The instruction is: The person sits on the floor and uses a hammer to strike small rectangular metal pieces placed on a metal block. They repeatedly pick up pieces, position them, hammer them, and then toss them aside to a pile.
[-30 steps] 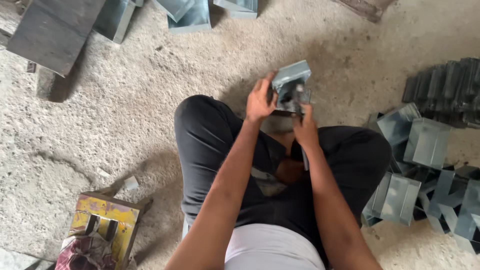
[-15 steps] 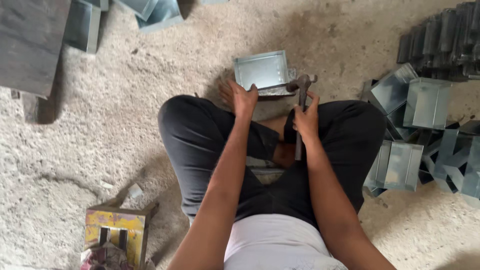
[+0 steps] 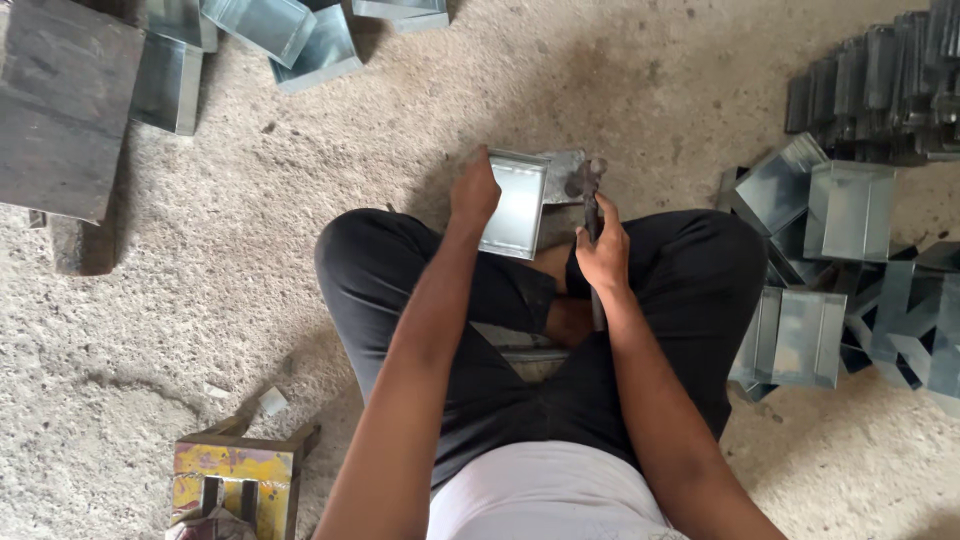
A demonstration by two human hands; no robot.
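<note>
I sit cross-legged on a rough concrete floor. My left hand grips the left edge of a shallow sheet-metal tray, which rests open side up in front of my knees. My right hand is closed around the handle of a hammer. The hammer head sits just right of the tray, over a flat metal block lying beneath it.
A heap of similar folded metal boxes lies to my right, with a dark row of stacked ones behind. More boxes and a dark slab lie at upper left. A yellow painted vise stands at lower left.
The tray was raised and tilted in both hands, then laid down flat and turned lengthwise. My right hand took up the hammer and now holds it beside the tray.
</note>
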